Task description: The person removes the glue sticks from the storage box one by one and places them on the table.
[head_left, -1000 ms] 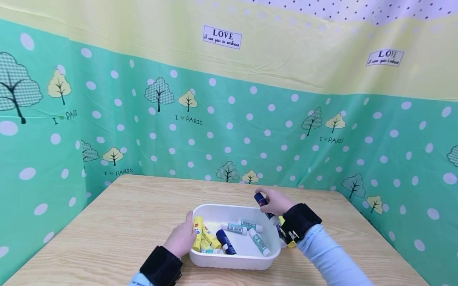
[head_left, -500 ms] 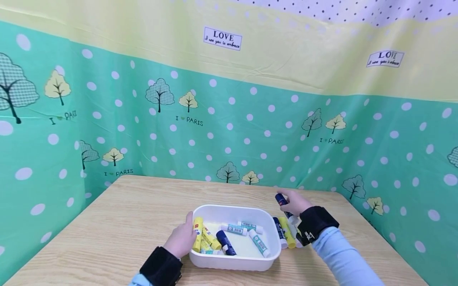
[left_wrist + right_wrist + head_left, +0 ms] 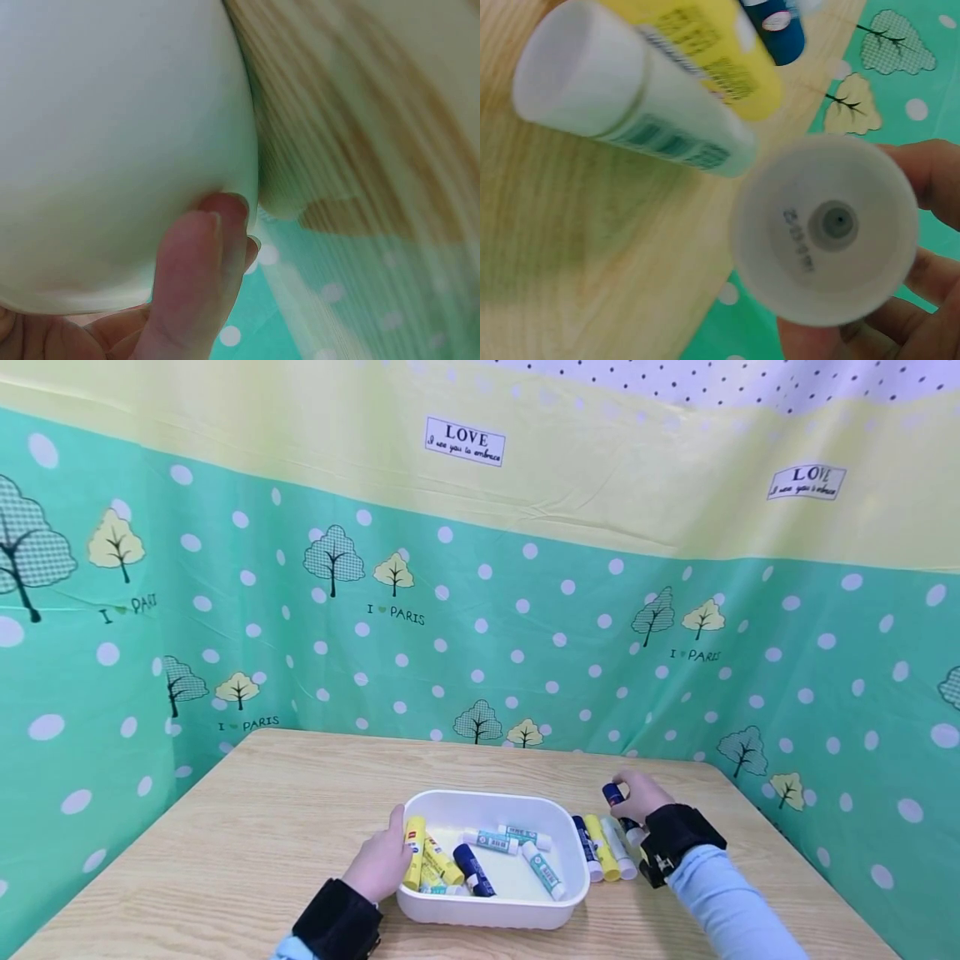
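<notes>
My left hand (image 3: 381, 860) grips the left wall of the white bin (image 3: 491, 910); the left wrist view shows fingers (image 3: 191, 262) against its outside. Inside lie yellow, dark blue and white-green glue sticks. Right of the bin, my right hand (image 3: 643, 795) holds a dark blue glue stick (image 3: 613, 794) tilted, its white end (image 3: 825, 232) facing the right wrist camera. Beside it, a dark blue stick (image 3: 587, 850), a yellow one (image 3: 602, 848) and a white-green one (image 3: 619, 849) lie side by side on the table.
The wooden table (image 3: 300, 810) reaches back to a green and yellow curtain (image 3: 420, 652) with printed trees and dots, which also runs along both sides.
My right hand has moved right with the dark blue stick, from above the bin's right edge to beyond the row of sticks. My left hand has stayed on the bin.
</notes>
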{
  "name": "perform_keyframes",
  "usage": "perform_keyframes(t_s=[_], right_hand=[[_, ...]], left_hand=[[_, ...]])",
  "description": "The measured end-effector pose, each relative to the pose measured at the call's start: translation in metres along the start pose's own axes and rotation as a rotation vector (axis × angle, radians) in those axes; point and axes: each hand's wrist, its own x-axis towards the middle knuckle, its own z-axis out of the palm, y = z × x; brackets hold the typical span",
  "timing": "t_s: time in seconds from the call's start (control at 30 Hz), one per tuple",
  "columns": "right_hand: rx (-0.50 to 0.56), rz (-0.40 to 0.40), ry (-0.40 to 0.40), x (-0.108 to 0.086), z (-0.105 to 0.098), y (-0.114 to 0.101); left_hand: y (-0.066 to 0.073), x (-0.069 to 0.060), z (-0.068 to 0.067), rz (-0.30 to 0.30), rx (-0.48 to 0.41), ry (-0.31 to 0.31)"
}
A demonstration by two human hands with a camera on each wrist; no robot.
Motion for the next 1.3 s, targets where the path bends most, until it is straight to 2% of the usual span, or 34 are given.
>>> perform_keyframes(t_s=[0.2, 0.47, 0.67, 0.87, 1.17, 1.3], right_hand=[[-0.028, 0.028, -0.01, 0.004, 0.009, 0.013], [0.006, 0.07, -0.047, 0.006, 0.021, 0.029], [0.009, 0.096, -0.061, 0.003, 0.024, 0.034], [-0.007, 0.097, -0.05, 0.001, 0.026, 0.033], [-0.01, 0.055, -0.049, 0.009, 0.034, 0.046], [0.018, 0.079, -0.057, 0.009, 0.033, 0.045]], left_hand=[[0.0, 0.0, -0.001, 0.0, 0.002, -0.002], [0.0, 0.0, 0.0, 0.007, -0.003, 0.004], [0.0, 0.001, 0.003, -0.009, -0.006, -0.004], [-0.001, 0.001, 0.001, -0.016, -0.004, -0.008], [-0.004, 0.003, 0.0, -0.027, -0.026, -0.034], [-0.003, 0.004, 0.0, -0.023, -0.029, -0.037]])
